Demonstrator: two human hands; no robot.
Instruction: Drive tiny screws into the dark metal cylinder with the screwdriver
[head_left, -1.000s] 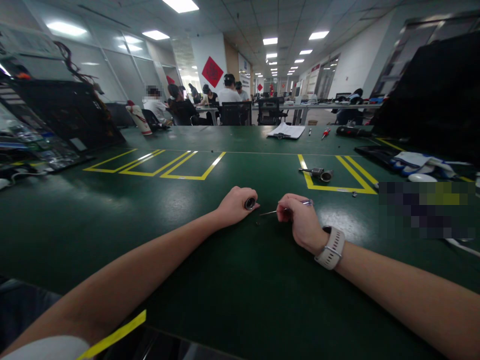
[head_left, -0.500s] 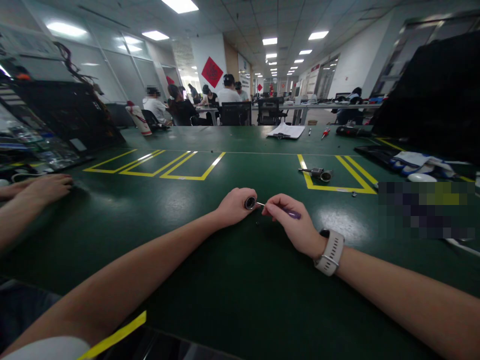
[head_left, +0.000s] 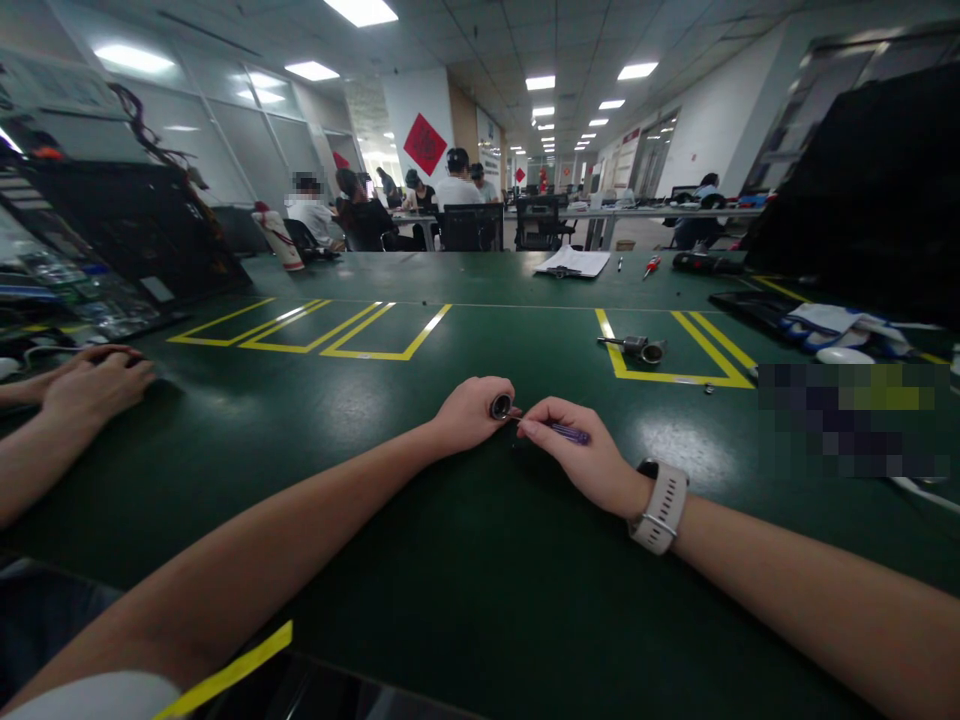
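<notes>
My left hand rests on the green table with its fingers curled round a small round metal part, whose open end faces right. My right hand, with a white watch on the wrist, pinches a thin purple-handled screwdriver. The screwdriver's tip points left and sits at the mouth of the metal part. A tiny dark speck, perhaps a screw, lies on the table just under the two hands.
Another person's hand lies on the table at the far left, near open electronics. A metal tool part sits inside yellow floor-tape lines. A clipboard, red screwdriver and gloves lie further off. People sit at far desks.
My right hand has slid left and turned the screwdriver so its tip now meets the metal part. Another person's hand has come onto the table at the far left.
</notes>
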